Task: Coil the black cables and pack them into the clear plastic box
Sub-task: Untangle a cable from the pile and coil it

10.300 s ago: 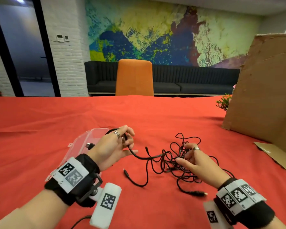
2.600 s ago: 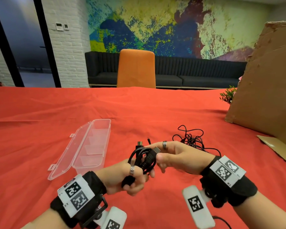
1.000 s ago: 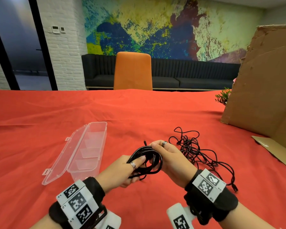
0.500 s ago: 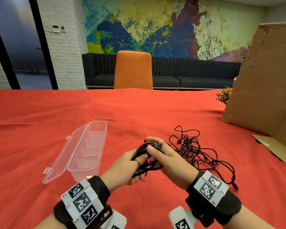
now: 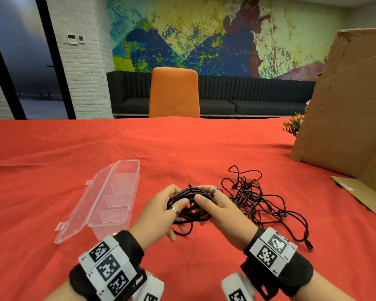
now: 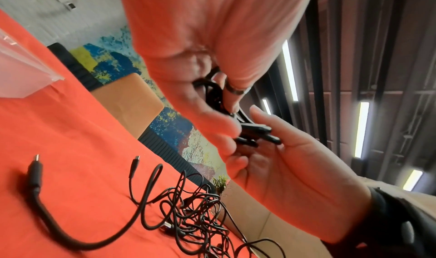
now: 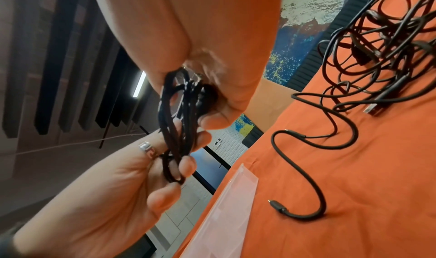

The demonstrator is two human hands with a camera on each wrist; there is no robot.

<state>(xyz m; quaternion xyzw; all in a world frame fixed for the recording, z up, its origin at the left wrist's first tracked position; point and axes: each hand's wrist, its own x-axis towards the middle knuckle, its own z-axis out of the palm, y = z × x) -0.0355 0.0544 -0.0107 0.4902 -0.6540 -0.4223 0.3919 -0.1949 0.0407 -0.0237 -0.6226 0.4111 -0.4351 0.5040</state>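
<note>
Both my left hand [image 5: 161, 210] and right hand [image 5: 217, 208] curl around 1 coiled black cable [image 5: 190, 206] above the red tablecloth [image 5: 182, 144], its loops running left-right. Left of it, the clear plastic box [image 5: 115, 198] lies open lengthwise away from me, its compartments bare. The loose cable tangle [image 5: 256, 198] sits right.

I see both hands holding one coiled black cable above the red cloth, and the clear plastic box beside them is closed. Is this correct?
Not entirely. The clear plastic box is open, with its lid folded back to the left, as the head view shows. The rest is right: the left hand and the right hand both hold the coiled black cable above the red cloth.
</note>
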